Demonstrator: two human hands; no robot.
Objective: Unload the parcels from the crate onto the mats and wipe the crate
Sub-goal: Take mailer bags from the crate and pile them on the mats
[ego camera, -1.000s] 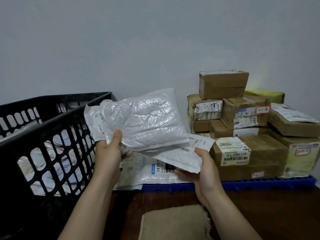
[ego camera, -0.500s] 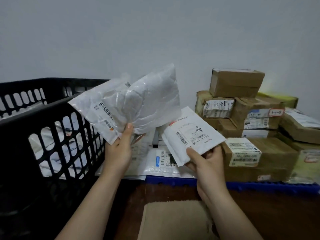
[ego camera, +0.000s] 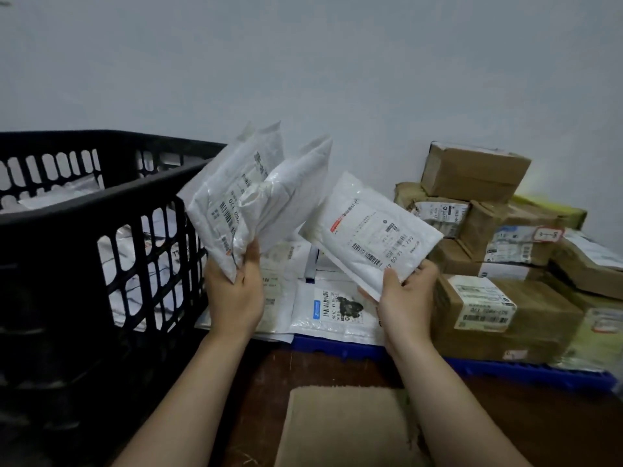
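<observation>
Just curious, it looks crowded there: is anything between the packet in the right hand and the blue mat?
Nothing hangs in the gap, but the blue mat beneath the packet is already covered by flat white packets, with brown boxes stacked to its right.

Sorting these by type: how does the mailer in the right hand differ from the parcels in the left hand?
The left hand grips two parcels, nearly upright; the right hand holds one flat mailer, tilted. The front parcel is puffy and crumpled; the mailer is smooth and thin. All are white plastic.
</observation>
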